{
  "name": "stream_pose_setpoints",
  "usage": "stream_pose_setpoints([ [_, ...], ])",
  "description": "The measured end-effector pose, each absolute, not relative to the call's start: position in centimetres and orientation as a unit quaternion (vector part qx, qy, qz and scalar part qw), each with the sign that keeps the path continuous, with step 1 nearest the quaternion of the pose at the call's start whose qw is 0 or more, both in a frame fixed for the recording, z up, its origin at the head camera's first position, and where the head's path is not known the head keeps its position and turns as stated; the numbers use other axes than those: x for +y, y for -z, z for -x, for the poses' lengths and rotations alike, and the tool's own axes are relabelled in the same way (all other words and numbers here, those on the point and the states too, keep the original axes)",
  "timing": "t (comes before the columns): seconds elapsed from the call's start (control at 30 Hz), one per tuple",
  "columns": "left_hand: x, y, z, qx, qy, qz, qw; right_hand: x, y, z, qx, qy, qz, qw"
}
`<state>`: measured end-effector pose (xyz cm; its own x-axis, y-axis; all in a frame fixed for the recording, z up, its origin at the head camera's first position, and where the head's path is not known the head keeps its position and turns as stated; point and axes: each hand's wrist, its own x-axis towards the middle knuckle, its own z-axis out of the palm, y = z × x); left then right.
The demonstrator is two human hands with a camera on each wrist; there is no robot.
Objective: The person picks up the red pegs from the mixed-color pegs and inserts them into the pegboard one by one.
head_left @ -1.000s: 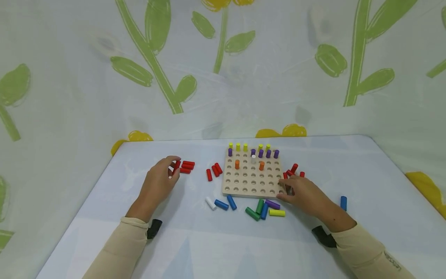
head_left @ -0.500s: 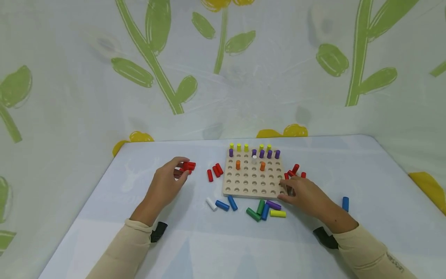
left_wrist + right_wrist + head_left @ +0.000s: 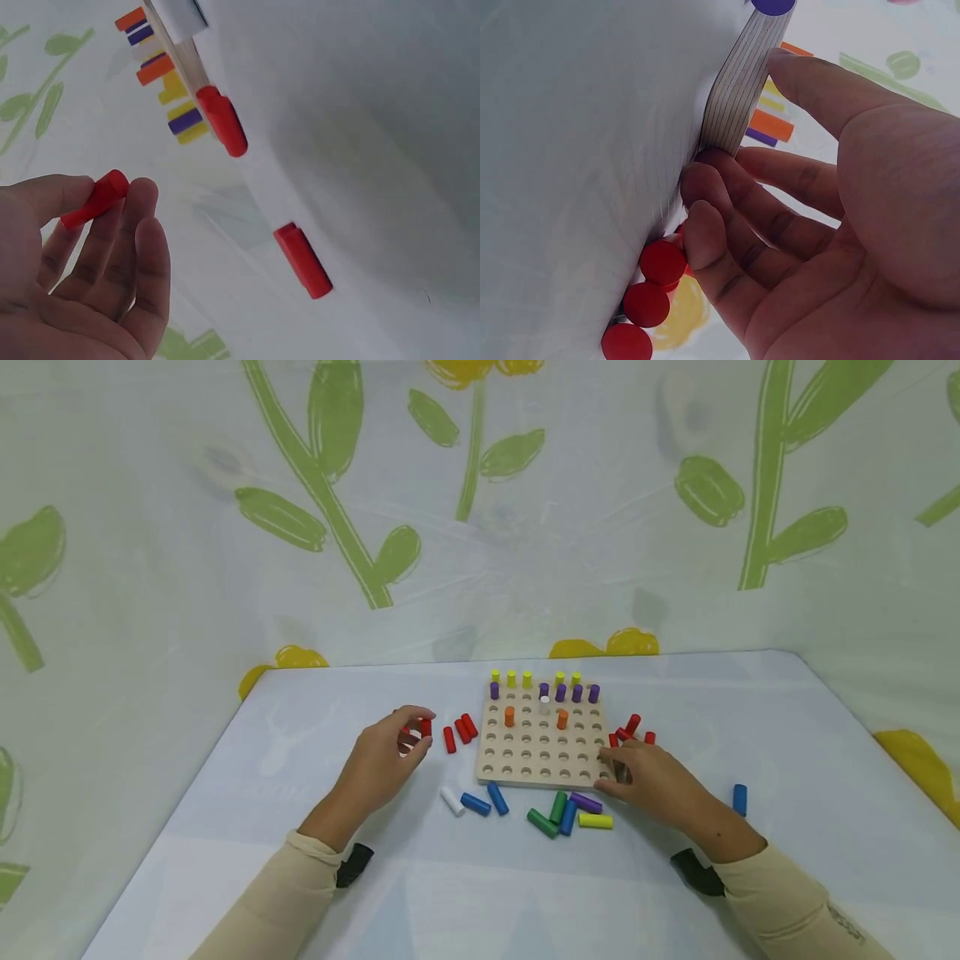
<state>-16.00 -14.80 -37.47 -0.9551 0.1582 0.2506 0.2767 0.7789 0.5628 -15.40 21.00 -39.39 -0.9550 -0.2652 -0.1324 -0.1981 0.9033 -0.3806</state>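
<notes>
My left hand [image 3: 377, 762] pinches a red peg [image 3: 97, 201] between thumb and index finger, lifted above the table left of the pegboard [image 3: 536, 780]. Its other fingers are loosely curved. In the head view those fingers partly hide more red pegs. At the pegboard's near right corner, my right hand [image 3: 660, 779] grips the edge with thumb and index finger, as the right wrist view also shows. Yellow pegs [image 3: 527, 679] and purple pegs [image 3: 577, 693] stand in the far rows. A white peg [image 3: 544, 705] and two orange pegs [image 3: 509, 717] stand nearer.
Three loose red pegs [image 3: 462, 731] lie left of the board, more red pegs [image 3: 633, 723] beyond my right hand. In front are a white peg [image 3: 452, 801], blue pegs [image 3: 476, 804], green pegs [image 3: 542, 823], a purple one and a yellow one [image 3: 596, 821]. A blue peg [image 3: 739, 799] lies far right.
My left hand has moved right, carrying the red peg past the other red pegs toward the board. The right hand stays at the board's corner.
</notes>
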Motion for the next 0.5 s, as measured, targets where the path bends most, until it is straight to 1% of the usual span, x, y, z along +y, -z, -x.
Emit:
stream_pose_setpoints([
  [0.17, -13.6, 37.4, 16.1, -0.942, 0.308, 0.102, 0.082, 21.1, 39.4, 15.3, 0.972, 0.184, 0.12, 0.088],
  [0.5, -11.8, 36.9, 16.7, -0.94, 0.314, 0.114, 0.072, 21.1, 39.4, 15.4, 0.972, 0.184, 0.122, 0.086],
])
